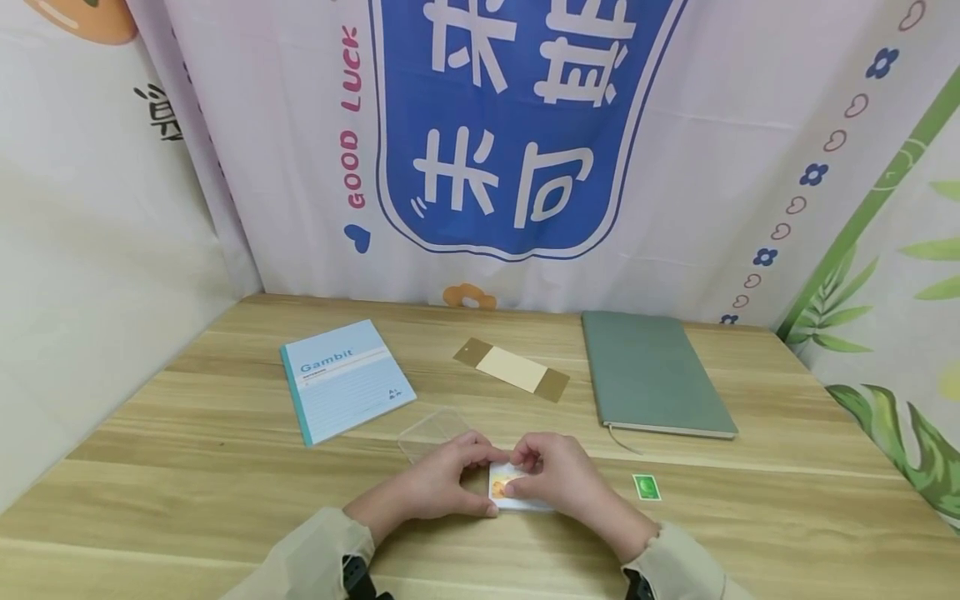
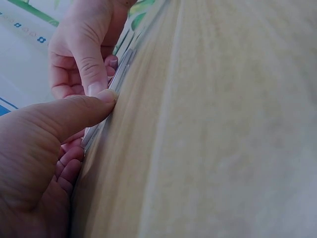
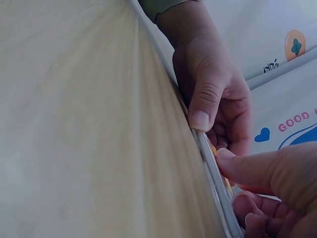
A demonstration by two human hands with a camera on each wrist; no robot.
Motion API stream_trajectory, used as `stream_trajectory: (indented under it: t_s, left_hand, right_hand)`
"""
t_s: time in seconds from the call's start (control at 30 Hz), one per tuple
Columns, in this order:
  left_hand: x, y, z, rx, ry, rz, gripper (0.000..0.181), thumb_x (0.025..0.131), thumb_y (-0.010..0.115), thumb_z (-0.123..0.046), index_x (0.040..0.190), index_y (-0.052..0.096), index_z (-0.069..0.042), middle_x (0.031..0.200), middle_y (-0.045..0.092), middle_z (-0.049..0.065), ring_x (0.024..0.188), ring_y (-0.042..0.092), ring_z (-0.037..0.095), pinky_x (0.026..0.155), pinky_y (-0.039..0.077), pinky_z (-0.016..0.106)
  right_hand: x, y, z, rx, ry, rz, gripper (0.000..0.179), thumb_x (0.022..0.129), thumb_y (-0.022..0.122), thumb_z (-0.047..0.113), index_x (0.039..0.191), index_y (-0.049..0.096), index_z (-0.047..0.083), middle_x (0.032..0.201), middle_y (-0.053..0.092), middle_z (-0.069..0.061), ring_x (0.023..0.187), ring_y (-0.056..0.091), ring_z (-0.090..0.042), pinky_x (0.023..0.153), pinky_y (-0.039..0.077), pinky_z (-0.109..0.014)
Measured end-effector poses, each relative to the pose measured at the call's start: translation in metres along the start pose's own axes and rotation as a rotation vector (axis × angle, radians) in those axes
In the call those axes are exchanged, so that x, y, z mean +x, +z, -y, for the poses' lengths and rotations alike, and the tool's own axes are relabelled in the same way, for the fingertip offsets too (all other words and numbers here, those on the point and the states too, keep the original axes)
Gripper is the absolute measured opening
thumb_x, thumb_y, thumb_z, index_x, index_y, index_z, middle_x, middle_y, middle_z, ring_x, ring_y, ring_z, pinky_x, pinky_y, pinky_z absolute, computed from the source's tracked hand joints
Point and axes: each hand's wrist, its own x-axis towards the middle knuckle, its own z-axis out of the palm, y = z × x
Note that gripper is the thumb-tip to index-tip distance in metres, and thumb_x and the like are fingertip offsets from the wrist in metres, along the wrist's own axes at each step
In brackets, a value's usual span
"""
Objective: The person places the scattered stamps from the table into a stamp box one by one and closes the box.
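A thin stack of small cards (image 1: 534, 505), its top one showing a yellow-orange picture, lies on the table between the hands. My left hand (image 1: 442, 479) grips the stack's left side, its thumb at the near corner and its fingers at the far edge. From the right, my right hand (image 1: 562, 475) has its thumb on the picture and its fingers curled at the far edge, pinching the top card. In the right wrist view, the pale edge of the stack (image 3: 213, 168) shows beneath both thumbs. The left wrist view has the thumbs close together over it.
A clear plastic case part (image 1: 427, 429) lies behind the left hand, and a small green card (image 1: 647, 487) to the right. Farther back are a light blue notebook (image 1: 348, 383), a brown-and-cream strip (image 1: 512, 369) and a grey-green notebook (image 1: 656, 375) with a ribbon. A printed curtain (image 1: 300, 167) hangs behind.
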Motion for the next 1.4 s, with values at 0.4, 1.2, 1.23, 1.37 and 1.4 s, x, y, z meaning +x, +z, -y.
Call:
stream_trajectory:
  t_s: [0.4,1.2,1.23,1.37,1.4]
  left_hand:
    - [0.000,0.001,0.002,0.000,0.014,-0.004,0.053,0.072,0.079,-0.027,0.121,0.061,-0.015,0.105,0.050,-0.008,0.097,0.047,0.009,0.090,0.038,0.027]
    - [0.000,0.000,0.001,0.016,-0.015,0.009,0.053,0.073,0.078,-0.028,0.121,0.060,-0.015,0.106,0.049,-0.008,0.098,0.046,0.010,0.092,0.038,0.028]
    - [0.000,0.000,0.001,0.015,-0.016,0.009,0.053,0.073,0.078,-0.028,0.121,0.060,-0.015,0.106,0.049,-0.008,0.098,0.046,0.010,0.092,0.038,0.028]
    - [0.000,0.000,0.001,0.012,-0.022,0.011,0.053,0.073,0.078,-0.028,0.122,0.060,-0.016,0.106,0.048,-0.008,0.098,0.046,0.010,0.092,0.038,0.029]
    - [0.000,0.000,0.001,0.013,-0.022,0.012,0.053,0.073,0.078,-0.028,0.122,0.060,-0.016,0.106,0.048,-0.008,0.098,0.046,0.010,0.092,0.039,0.029]
  right_hand:
    - [-0.003,-0.003,-0.001,0.076,0.052,-0.007,0.017,0.072,0.078,0.016,0.080,0.064,0.011,0.071,0.056,0.005,0.066,0.049,-0.011,0.059,0.041,-0.022]
    - [-0.026,-0.053,-0.025,0.153,0.179,-0.088,0.017,0.079,0.071,0.019,0.089,0.064,0.007,0.075,0.056,-0.001,0.067,0.049,-0.013,0.058,0.042,-0.022]
    - [-0.028,-0.055,-0.026,0.148,0.180,-0.087,0.017,0.079,0.071,0.019,0.089,0.064,0.007,0.075,0.056,-0.001,0.067,0.049,-0.013,0.058,0.042,-0.022]
    - [-0.035,-0.062,-0.030,0.112,0.182,-0.083,0.017,0.080,0.071,0.019,0.090,0.064,0.007,0.076,0.056,0.000,0.068,0.048,-0.012,0.059,0.042,-0.021]
    - [-0.037,-0.063,-0.032,0.102,0.183,-0.082,0.017,0.080,0.071,0.019,0.090,0.064,0.007,0.075,0.056,0.000,0.068,0.048,-0.011,0.059,0.042,-0.021]
